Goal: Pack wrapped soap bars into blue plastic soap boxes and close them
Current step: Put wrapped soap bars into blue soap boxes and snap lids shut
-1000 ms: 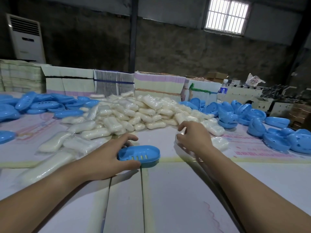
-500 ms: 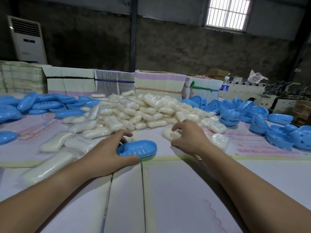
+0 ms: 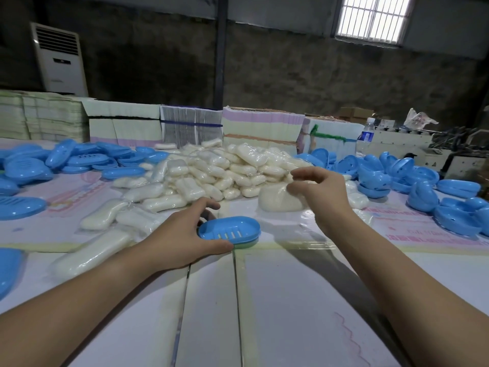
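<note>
1. Heap of wrapped soap bars (image 3: 225, 170): pale, clear film, piled mid-worktop (image 3: 291, 300).
2. Blue soap box (image 3: 229, 231): oval, slotted, near front edge, gripped by left hand (image 3: 182, 241) between thumb and fingers.
3. Single wrapped bar (image 3: 280, 198): blurred, partly hidden behind right hand (image 3: 321, 193), fingertips pinching its film.

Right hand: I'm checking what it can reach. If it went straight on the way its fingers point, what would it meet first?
Probably the heap of wrapped soap bars: the right hand, pinching a wrapped soap bar, points left and away. Depth is unclear.
</note>
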`<move>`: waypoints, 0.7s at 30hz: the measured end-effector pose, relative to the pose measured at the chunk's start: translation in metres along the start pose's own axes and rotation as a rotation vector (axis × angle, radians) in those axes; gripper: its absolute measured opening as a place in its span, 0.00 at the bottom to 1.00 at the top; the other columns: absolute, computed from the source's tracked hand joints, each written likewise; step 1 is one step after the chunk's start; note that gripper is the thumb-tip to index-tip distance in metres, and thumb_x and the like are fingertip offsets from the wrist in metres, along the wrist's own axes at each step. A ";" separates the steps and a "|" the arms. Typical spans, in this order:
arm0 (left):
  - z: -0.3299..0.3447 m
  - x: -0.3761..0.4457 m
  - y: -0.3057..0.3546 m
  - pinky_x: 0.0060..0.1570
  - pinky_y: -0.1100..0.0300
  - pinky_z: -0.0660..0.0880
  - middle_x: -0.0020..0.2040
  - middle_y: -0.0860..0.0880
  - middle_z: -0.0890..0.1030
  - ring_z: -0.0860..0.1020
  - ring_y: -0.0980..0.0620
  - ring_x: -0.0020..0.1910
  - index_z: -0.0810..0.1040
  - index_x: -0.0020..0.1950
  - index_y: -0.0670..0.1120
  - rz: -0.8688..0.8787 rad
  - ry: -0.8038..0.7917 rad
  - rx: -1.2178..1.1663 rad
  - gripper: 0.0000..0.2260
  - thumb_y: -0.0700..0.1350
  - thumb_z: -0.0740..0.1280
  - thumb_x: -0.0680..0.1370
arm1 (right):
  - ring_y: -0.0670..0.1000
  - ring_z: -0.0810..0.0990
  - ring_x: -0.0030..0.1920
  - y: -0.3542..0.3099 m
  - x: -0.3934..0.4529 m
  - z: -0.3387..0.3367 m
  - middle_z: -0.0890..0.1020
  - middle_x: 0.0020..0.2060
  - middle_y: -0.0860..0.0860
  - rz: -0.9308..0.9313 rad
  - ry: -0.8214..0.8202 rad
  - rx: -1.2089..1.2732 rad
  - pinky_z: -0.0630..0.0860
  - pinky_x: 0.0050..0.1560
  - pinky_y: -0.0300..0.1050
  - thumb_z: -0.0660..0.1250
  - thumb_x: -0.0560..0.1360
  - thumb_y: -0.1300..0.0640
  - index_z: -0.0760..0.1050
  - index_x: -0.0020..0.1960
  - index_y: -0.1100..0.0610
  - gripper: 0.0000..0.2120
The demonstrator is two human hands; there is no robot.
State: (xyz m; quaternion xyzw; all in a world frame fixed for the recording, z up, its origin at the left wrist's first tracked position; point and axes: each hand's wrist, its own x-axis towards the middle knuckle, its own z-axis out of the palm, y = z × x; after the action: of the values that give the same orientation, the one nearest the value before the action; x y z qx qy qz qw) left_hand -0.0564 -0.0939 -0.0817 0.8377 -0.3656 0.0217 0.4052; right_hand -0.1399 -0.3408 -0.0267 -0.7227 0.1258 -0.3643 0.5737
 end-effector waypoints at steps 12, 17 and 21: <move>0.007 0.001 0.007 0.48 0.68 0.76 0.52 0.64 0.76 0.75 0.67 0.51 0.69 0.61 0.64 0.033 0.005 0.007 0.30 0.58 0.80 0.64 | 0.41 0.80 0.37 0.019 -0.031 0.056 0.83 0.36 0.43 -0.125 -0.286 -0.276 0.74 0.40 0.33 0.73 0.69 0.65 0.82 0.38 0.46 0.13; 0.007 0.001 0.006 0.46 0.71 0.75 0.51 0.64 0.76 0.75 0.69 0.50 0.69 0.61 0.64 0.039 0.006 0.006 0.30 0.60 0.79 0.64 | 0.41 0.80 0.42 0.016 -0.025 0.050 0.84 0.40 0.41 -0.218 -0.407 -0.391 0.73 0.42 0.30 0.74 0.70 0.57 0.82 0.42 0.44 0.07; 0.004 0.002 0.005 0.42 0.76 0.72 0.51 0.65 0.76 0.73 0.73 0.51 0.69 0.61 0.64 0.040 -0.011 0.013 0.31 0.61 0.79 0.63 | 0.41 0.80 0.46 0.007 -0.020 0.024 0.84 0.44 0.39 -0.178 -0.604 -0.377 0.75 0.49 0.34 0.73 0.71 0.62 0.83 0.45 0.45 0.12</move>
State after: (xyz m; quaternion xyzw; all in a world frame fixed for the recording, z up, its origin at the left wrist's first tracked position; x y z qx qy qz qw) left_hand -0.0592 -0.0994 -0.0807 0.8329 -0.3842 0.0273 0.3973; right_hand -0.1364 -0.3136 -0.0427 -0.8988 -0.0476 -0.1534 0.4080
